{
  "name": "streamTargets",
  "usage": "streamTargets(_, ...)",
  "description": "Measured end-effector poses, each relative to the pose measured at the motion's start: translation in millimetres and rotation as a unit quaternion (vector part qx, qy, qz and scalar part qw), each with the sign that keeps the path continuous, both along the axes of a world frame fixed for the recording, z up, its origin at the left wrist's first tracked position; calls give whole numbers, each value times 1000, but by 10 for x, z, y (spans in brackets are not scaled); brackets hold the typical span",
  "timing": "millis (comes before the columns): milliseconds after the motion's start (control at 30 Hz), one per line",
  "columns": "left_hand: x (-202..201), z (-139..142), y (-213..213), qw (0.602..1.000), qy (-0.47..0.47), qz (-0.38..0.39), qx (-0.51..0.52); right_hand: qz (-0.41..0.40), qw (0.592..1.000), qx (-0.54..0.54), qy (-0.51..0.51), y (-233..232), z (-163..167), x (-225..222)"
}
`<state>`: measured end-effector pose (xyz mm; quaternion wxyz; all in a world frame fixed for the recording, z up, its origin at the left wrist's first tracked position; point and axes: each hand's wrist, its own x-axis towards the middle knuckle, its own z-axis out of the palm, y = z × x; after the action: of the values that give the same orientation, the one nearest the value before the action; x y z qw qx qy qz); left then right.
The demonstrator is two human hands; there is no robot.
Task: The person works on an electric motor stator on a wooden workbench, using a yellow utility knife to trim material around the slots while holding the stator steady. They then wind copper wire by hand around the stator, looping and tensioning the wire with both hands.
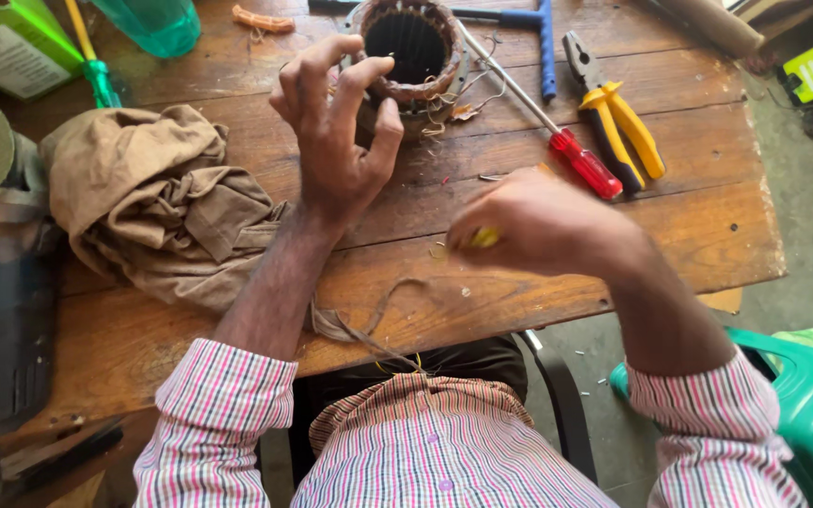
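Copper-wound stator (413, 47) stands on the wooden table (708, 235), beyond the left hand (336, 141) — fingers spread and curled, just before its rim. Right hand (543, 226) pinches a small yellow piece (484, 238). Risk: loose winding ends snagging those fingers, bending the wires.

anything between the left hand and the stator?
Nothing visible. The left hand is open with its fingertips at the near rim of the stator; only bare table lies around them.
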<state>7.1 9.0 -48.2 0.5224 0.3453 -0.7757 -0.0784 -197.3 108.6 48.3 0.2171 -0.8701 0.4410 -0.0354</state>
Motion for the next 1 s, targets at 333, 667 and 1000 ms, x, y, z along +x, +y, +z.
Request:
streamTargets(333, 29, 48, 45, 1000, 11, 2, 18, -136, 937, -320, -14, -240, 177, -214)
streamTargets(667, -27, -13, -19, 1000, -15, -3, -8, -107, 907, -397, 95, -363, -127, -301)
streamTargets(1000, 15, -18, -12, 999, -45, 8, -11, -143, 902, -394, 106, 240, -433, -127)
